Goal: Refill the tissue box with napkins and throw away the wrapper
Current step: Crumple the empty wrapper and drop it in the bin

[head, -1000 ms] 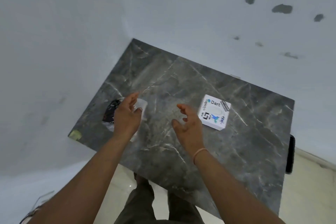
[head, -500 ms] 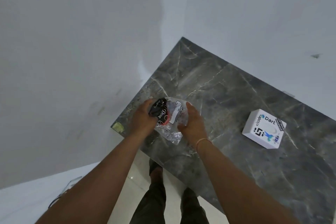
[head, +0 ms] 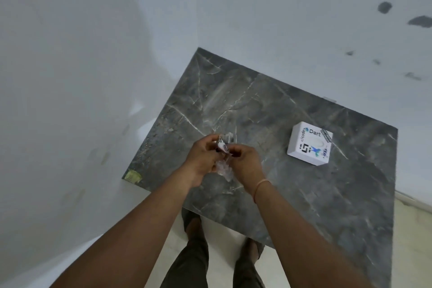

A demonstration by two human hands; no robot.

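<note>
A: While the two hands meet over the near left part of the dark marbled worktop (head: 268, 105), the left hand (head: 203, 159) and right hand (head: 245, 163) both pinch the same small wrapper (head: 223, 167), held up off the stone.

B: What sort of grip, then?

A: Left grip clenched on the wrapper's top edge, where a printed label with dark and red marks pokes out between finger and thumb. Right grip grasping that same top edge just beside it, fingers curled in. The clear crinkled plastic hangs down between the two palms.

B: And the box?

A: The white tissue box (head: 309, 144) sits on the worktop well off to the right of the hands, a little farther from the person, resting flat with a corner pointing near. Its top carries the word "Dart", a code logo, a black square emblem and a blue bird-like figure. Nobody is touching it.

B: Can you see napkins in that wrapper?

A: Cannot tell; the hands cover most of it and the plastic is blurred.

B: Anything else down there?

A: A thin band (head: 260, 186) on the right wrist, a yellowish tape patch (head: 133, 175) at the worktop's near left corner, pale walls with dark marks at the far right, and the person's dark trousers (head: 198, 262) over a light floor.
</note>
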